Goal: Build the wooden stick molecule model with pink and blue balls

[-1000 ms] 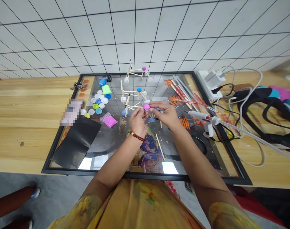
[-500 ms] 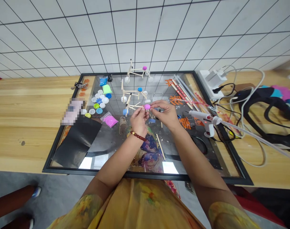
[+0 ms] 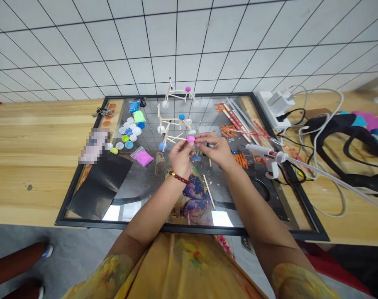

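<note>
At the middle of the glass board, my left hand (image 3: 180,158) and my right hand (image 3: 217,150) pinch a pink lump of clay (image 3: 191,139) from either side. The lump sits at the end of a small stick model (image 3: 173,137) with bottle caps at its ends. My fingers hide the joint beneath the clay. Just behind stands a second stick model (image 3: 171,119) with a blue lump (image 3: 181,117). Farther back is a third stick model (image 3: 177,91), topped with a pink lump (image 3: 188,89). A loose thin stick (image 3: 209,192) lies nearer me.
On the left lie bottle caps (image 3: 129,131), a bag of pink clay (image 3: 143,158) and a black sheet (image 3: 101,185). To the right are a glue gun (image 3: 268,155), patterned sticks (image 3: 237,122), a power strip (image 3: 273,110) and cables (image 3: 328,124). Another person's leg (image 3: 16,263) shows at lower left.
Almost nothing differs. My fingers have shifted slightly around the pink clay, and the left thumb sits a little more across it.
</note>
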Available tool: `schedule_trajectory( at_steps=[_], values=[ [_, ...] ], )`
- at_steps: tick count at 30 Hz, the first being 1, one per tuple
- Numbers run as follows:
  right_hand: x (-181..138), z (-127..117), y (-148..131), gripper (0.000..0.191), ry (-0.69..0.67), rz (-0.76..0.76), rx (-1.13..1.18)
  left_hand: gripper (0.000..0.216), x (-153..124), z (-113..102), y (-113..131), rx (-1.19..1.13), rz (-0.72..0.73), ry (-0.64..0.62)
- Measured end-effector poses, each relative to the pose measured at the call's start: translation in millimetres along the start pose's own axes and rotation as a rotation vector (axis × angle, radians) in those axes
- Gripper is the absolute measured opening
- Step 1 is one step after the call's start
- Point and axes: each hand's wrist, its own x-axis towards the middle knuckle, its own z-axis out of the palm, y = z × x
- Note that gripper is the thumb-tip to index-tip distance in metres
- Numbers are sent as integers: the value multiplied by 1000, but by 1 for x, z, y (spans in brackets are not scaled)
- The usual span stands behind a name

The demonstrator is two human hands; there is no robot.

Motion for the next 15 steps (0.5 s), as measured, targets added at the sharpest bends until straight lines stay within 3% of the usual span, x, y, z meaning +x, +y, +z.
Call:
schedule_trajectory(
  at_steps=[7,15],
  values=[
    [1,5,-2,29,142,105,-57,21,0,-1,1,9,-29,13],
    [2,8,1,32,-21,14,41,8,-1,1,1,-33,-56,70]
  ],
)
